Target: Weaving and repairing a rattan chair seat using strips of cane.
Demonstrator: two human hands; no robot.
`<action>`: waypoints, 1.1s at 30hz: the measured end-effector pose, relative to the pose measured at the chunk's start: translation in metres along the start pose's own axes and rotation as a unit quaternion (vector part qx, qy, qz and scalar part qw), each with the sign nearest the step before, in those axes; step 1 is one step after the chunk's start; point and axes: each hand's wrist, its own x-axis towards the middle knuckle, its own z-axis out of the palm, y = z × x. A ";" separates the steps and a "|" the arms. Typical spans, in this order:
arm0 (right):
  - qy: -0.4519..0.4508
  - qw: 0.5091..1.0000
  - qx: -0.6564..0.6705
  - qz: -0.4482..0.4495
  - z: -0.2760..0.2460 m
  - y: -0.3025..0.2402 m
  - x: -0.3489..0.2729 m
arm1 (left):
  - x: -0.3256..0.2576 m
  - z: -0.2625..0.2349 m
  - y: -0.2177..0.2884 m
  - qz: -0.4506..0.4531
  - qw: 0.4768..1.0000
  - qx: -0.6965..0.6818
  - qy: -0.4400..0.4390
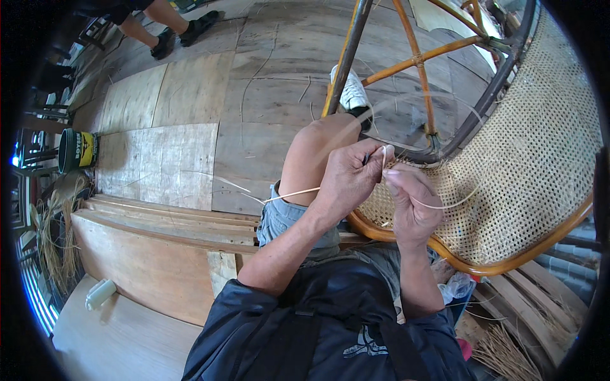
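A thin, pale cane strip (295,193) runs through both hands above my lap. My left hand (351,178) is closed around it, with one tail trailing leftward over my knee; a small dark thing (366,159) shows at its fingers, too small to name. Close beside it, my right hand (416,206) pinches the strip where it bends at the left fingertips. Another length curves out to the right of that hand. Behind and right of the hands is a rattan chair with a woven cane panel (515,171), a brown curved rim (489,269) and dark-wrapped poles (351,54).
Scattered strips lie on the plywood floor (168,162). To the left are a dark bucket (79,151), hanging fibre strands (56,238) and a wooden board (140,257) with a white cylinder (100,294) near it. A person's legs (166,16) stand far left. A cane bundle (505,354) lies lower right.
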 end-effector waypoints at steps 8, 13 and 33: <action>0.076 0.978 -0.116 0.155 -0.021 0.021 0.013 | -0.020 -0.028 0.019 -0.084 0.976 0.164 -0.113; 0.171 0.952 -0.034 0.251 -0.068 0.066 0.040 | -0.057 -0.065 0.027 -0.139 0.975 0.105 -0.140; 0.132 0.963 -0.112 0.207 -0.070 0.038 0.038 | -0.061 -0.096 -0.004 -0.213 0.965 0.152 -0.030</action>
